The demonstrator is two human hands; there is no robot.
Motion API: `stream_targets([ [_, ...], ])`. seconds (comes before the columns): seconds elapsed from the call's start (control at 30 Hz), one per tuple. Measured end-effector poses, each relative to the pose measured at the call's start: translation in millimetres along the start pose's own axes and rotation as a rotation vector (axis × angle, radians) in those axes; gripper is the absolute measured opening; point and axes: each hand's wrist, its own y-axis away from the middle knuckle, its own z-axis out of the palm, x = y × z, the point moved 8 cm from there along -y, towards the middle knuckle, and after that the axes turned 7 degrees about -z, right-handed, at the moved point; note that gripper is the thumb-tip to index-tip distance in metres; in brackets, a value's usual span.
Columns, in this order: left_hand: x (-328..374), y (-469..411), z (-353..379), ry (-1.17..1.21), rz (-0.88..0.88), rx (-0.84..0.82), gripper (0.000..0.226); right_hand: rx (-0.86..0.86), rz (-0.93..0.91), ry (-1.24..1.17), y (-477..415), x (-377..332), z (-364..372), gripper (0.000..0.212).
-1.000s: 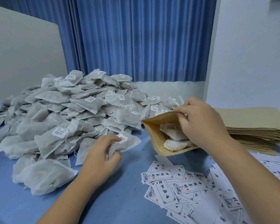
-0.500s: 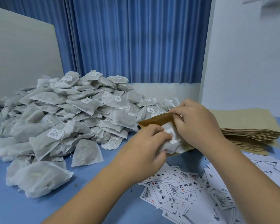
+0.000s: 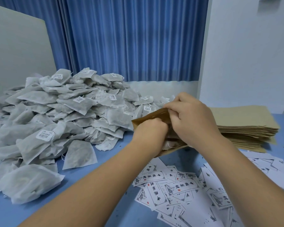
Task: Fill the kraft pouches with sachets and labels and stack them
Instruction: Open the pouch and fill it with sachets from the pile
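On the blue table [image 3: 88,202], before a blue curtain [image 3: 129,38], we hold the kraft pouch [image 3: 147,118] at centre, just right of the sachet heap [image 3: 64,112]. Our right hand [image 3: 192,118] pinches its upper lip. Our left hand [image 3: 149,130] sits in the mouth, fingers hidden, so we cannot tell their grip. The tan paper looks light and easily creased, so we judge the lip the best hold. Labels [image 3: 179,185] lie nearer.

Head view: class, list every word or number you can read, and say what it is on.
"中" and "村": on the paper labels, upside down; middle characters unclear.
Barcode stickers on the sachets: print too small to read.
The kraft pouches: no text visible.
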Motion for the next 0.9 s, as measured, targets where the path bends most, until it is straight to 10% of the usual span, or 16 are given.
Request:
stream_targets([
  [0.17,-1,9,4,0.345,0.017,-0.039,0.016,0.002,-0.028,0.029,0,-2,-3,0.022],
  [0.4,-14,85,-40,0.657,0.272,0.492,0.017,0.028,-0.046,0.052,-2,-2,-7,0.022],
  [0.9,-35,109,30,0.382,0.127,-0.003,0.031,-0.071,-0.023,0.053,4,6,9,0.023],
])
